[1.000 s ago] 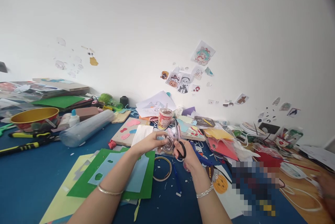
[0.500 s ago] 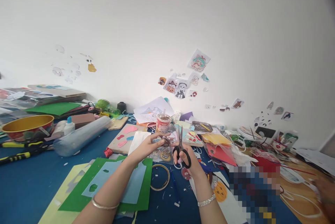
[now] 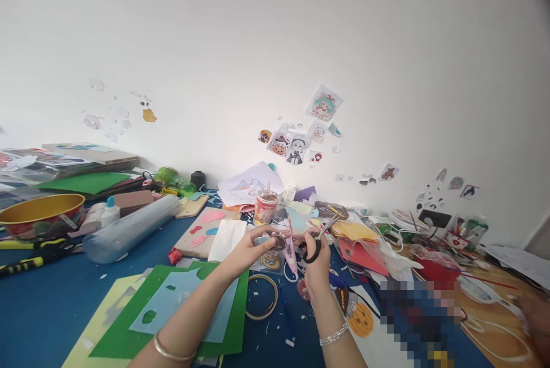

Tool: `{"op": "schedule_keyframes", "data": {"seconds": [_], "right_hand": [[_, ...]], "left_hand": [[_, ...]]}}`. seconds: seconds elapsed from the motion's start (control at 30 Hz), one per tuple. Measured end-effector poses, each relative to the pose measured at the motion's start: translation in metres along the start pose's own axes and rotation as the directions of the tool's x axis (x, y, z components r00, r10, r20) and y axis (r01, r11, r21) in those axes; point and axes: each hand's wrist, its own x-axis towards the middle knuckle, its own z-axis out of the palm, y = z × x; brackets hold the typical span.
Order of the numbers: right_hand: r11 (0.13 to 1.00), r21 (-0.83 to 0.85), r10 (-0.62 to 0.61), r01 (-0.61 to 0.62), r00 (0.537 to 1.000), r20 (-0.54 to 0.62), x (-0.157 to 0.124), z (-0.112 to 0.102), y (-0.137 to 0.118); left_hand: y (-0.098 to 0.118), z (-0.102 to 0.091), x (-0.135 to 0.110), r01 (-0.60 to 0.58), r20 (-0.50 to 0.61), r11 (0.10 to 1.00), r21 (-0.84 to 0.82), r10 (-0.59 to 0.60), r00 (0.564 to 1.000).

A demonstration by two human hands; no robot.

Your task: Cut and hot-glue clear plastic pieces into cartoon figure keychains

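Note:
My left hand (image 3: 254, 246) pinches a small dark brown cutout (image 3: 279, 241) with pale marks, in front of the cup. My right hand (image 3: 317, 262) holds black-handled scissors (image 3: 326, 227), their blades slanting up and to the right, away from the cutout. Its thumb and index finger reach toward the cutout's right side; whether they touch it I cannot tell. Just below and between the hands lies a pink tool (image 3: 291, 260) with a white cord, beside a clear packet (image 3: 271, 263) with printed figures.
A tape roll (image 3: 274, 303) and blue pen (image 3: 286, 313) lie nearer me. Green sheets (image 3: 107, 345) and a light-blue sheet (image 3: 180, 299) are under my left forearm. A red-and-white cup (image 3: 265, 207) stands behind my hands. A pumpkin drawing (image 3: 360, 318) is at the right.
The scissors have swung from upright to slanting right within my right hand. That hand has moved slightly right, its fingers now extended toward the cutout. My left hand has shifted slightly right and down.

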Motion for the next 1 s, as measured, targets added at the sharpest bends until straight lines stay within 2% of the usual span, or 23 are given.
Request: {"op": "schedule_keyframes", "data": {"seconds": [0.1, 0.2, 0.27, 0.37, 0.47, 0.67, 0.8, 0.93, 1.0], "right_hand": [[0.996, 0.018, -0.081, 0.082, 0.995, -0.063, 0.006, -0.006, -0.001], [0.992, 0.044, -0.110, 0.120, 0.976, -0.185, 0.016, -0.016, 0.001], [0.992, 0.073, -0.084, 0.100, 0.976, -0.200, 0.021, -0.023, 0.003], [0.994, 0.093, -0.035, 0.050, 0.987, -0.158, 0.022, -0.025, 0.004], [0.995, 0.094, -0.003, 0.010, 0.997, -0.075, 0.016, -0.019, 0.002], [0.998, 0.008, 0.060, -0.062, 0.982, 0.178, 0.003, -0.008, -0.004], [0.993, -0.036, 0.115, -0.110, 0.971, 0.209, 0.001, -0.006, -0.004], [0.992, -0.080, 0.108, -0.093, 0.970, 0.216, 0.000, -0.005, -0.003], [0.992, -0.101, 0.100, -0.079, 0.970, 0.222, -0.001, -0.005, -0.001]], "left_hand": [[-0.006, 0.001, 0.002, 0.102, 0.020, 0.978, -0.181, -0.100, 0.995], [-0.011, 0.001, 0.004, 0.243, 0.082, 0.877, -0.415, -0.230, 0.970], [-0.015, 0.001, 0.006, 0.285, 0.063, 0.814, -0.506, -0.295, 0.953], [-0.020, 0.006, 0.008, 0.321, 0.023, 0.730, -0.604, -0.386, 0.922], [-0.023, 0.011, 0.009, 0.354, 0.059, 0.667, -0.655, -0.422, 0.905], [-0.026, 0.018, 0.007, 0.342, 0.053, 0.643, -0.685, -0.424, 0.904], [-0.026, 0.020, 0.007, 0.349, 0.106, 0.572, -0.743, -0.414, 0.904], [-0.026, 0.022, 0.008, 0.350, 0.072, 0.525, -0.776, -0.478, 0.876], [-0.026, 0.023, 0.007, 0.339, 0.058, 0.524, -0.782, -0.480, 0.875]]}}
